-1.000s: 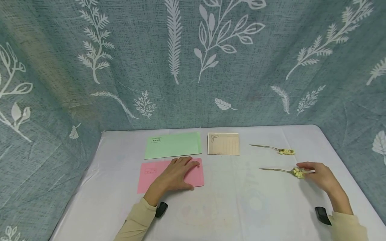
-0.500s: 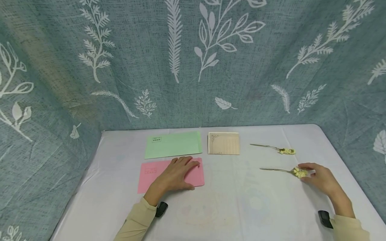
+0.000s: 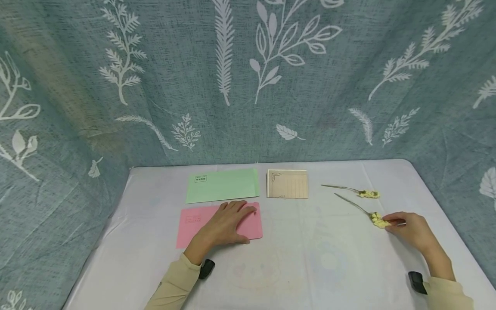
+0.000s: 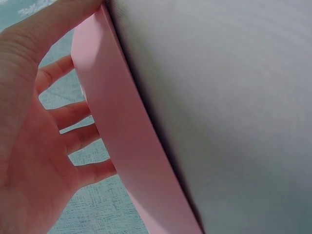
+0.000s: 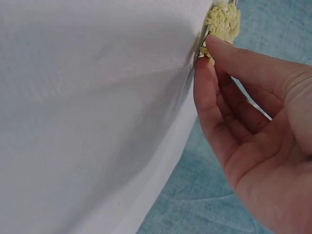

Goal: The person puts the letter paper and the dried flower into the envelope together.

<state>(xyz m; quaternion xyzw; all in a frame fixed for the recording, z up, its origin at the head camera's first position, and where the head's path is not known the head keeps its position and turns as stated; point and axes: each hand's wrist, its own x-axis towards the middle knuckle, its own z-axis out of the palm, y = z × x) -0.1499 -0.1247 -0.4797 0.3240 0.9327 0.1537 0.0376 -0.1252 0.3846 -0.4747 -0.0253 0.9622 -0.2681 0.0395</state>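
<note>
My left hand rests over a pink envelope on the table. In the left wrist view its fingers reach one long edge of the pink envelope, and the thumb lies near the opposite edge. At the right, my right hand pinches the yellow head of a dried flower between thumb and index finger. Its thin stem slants up and left. The right wrist view has the pale yellow blossom at the fingertips. A second dried flower lies behind it.
Behind the pink envelope lies a green envelope. A beige lined note card is to its right. A white cloth covers the table. Teal leaf-patterned fabric hangs around the back and sides.
The held flower has turned: its stem tip swung away from me, and its head shifted slightly left and nearer. The right hand moved slightly. My left hand stays in place.
</note>
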